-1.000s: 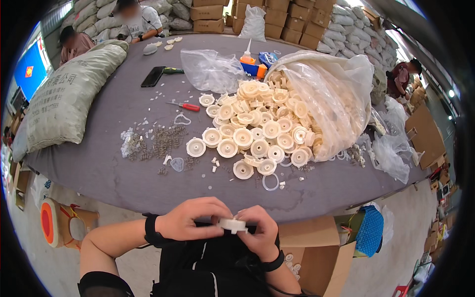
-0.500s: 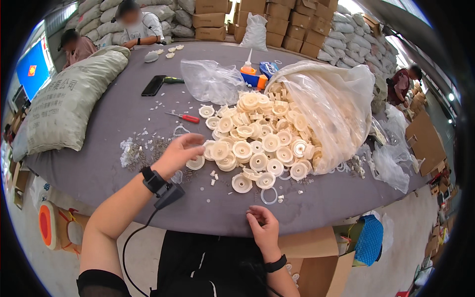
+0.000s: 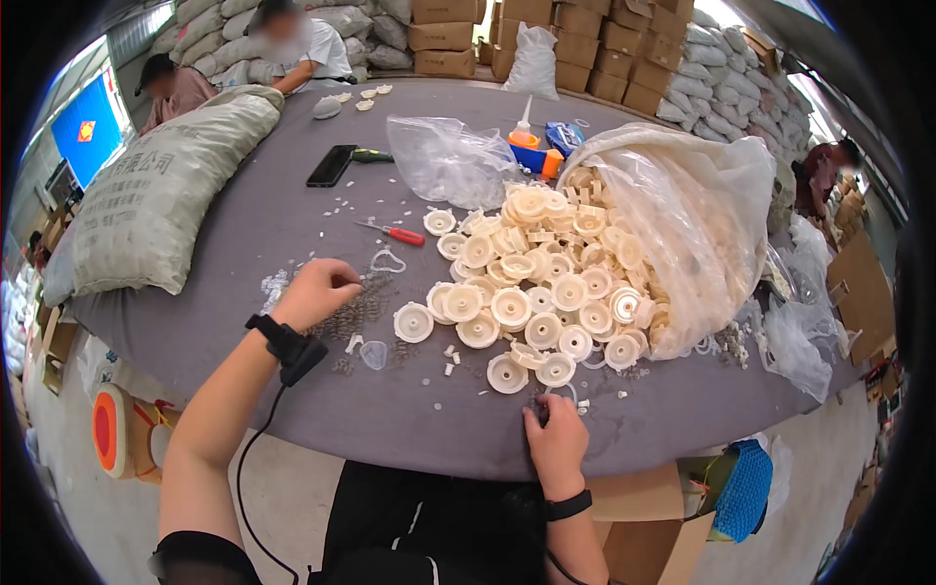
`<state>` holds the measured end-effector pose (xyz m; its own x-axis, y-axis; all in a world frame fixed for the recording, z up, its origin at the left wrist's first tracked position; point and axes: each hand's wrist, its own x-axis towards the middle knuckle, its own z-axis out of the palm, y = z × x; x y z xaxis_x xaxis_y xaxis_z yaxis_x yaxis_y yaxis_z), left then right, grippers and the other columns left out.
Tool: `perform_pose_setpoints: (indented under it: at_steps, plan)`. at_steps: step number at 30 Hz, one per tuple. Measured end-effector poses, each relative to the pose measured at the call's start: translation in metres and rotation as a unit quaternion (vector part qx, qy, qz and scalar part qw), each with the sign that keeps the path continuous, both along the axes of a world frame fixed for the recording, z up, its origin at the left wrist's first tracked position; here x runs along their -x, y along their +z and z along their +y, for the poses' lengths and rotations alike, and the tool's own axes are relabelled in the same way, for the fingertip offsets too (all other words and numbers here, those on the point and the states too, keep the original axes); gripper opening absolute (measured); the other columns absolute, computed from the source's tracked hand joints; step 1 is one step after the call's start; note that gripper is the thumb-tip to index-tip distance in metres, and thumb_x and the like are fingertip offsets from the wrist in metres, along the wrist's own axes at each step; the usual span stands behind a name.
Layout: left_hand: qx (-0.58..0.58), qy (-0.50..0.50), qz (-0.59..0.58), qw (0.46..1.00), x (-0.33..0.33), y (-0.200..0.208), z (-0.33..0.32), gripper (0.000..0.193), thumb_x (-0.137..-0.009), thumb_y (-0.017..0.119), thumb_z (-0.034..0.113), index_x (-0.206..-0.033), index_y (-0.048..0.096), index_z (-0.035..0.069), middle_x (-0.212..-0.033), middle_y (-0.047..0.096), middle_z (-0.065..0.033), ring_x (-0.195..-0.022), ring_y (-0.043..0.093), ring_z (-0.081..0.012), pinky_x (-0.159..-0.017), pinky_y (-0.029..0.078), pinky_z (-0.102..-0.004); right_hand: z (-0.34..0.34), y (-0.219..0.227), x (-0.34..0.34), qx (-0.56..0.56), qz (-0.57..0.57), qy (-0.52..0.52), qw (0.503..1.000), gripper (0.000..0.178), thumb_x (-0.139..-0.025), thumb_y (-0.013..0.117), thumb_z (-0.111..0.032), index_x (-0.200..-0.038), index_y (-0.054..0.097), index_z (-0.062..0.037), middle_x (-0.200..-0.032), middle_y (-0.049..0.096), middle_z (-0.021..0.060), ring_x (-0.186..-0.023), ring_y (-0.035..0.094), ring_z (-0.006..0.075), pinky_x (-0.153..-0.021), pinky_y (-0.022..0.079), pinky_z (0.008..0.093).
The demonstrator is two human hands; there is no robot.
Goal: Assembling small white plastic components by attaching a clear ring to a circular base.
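Observation:
My left hand (image 3: 318, 292) is over the pile of small metal springs (image 3: 359, 314), fingers curled together; anything between them is too small to make out. Beside it lie small clear plastic bits (image 3: 275, 285) and a clear heart-shaped piece (image 3: 372, 355). At the table's front edge, my right hand (image 3: 558, 444) has its fingers bent in at a clear plastic ring (image 3: 563, 390), partly covering it; what they grip is hidden. Ahead of both hands spreads a heap of cream plastic wheels (image 3: 512, 307), spilling from a large translucent bag (image 3: 697, 214). Small white plugs (image 3: 450, 359) lie in front of the heap.
A red screwdriver (image 3: 402, 235), a black phone (image 3: 331, 166) and an orange-and-blue glue bottle (image 3: 528, 146) lie farther back. A full woven sack (image 3: 175, 195) fills the left side. An open carton (image 3: 643, 546) stands below the table at right. Other people sit around the table.
My left hand has come away from the wheels, leftward and down to the springs, its fingers closing. My right hand has moved forward to the ring. The whole view has shifted slightly.

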<state>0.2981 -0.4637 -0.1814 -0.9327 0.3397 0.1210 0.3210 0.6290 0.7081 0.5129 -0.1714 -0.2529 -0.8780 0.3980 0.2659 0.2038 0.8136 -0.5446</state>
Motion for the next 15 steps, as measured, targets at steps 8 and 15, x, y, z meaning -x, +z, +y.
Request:
perform_pose_setpoints:
  at_steps: [8, 15]
  plan:
    - [0.245, 0.025, -0.001, 0.969, 0.044, -0.009, -0.025, 0.02, -0.071, 0.056, 0.007, -0.086, 0.068, 0.004, -0.091, 0.064, -0.0153, -0.086, 0.062, -0.031, -0.075, 0.048, -0.0384, 0.004, -0.003, -0.011, 0.104, 0.046, 0.03, 0.993, 0.019, -0.072, 0.069, -0.009, -0.09, 0.063, -0.0051, -0.07, 0.052, 0.0047, -0.057, 0.051, 0.0165, -0.053, 0.041, 0.0276]
    - [0.273, -0.024, 0.057, 0.96, 0.066, -0.039, -0.029, 0.029, -0.071, 0.055, 0.003, -0.098, 0.065, 0.004, -0.096, 0.063, -0.0139, -0.088, 0.061, -0.0299, -0.079, 0.049, -0.037, 0.005, -0.013, -0.015, 0.178, 0.125, 0.022, 0.976, 0.013, -0.073, 0.067, -0.006, -0.085, 0.063, -0.0035, -0.069, 0.053, 0.0064, -0.054, 0.05, 0.0161, -0.051, 0.04, 0.0274]
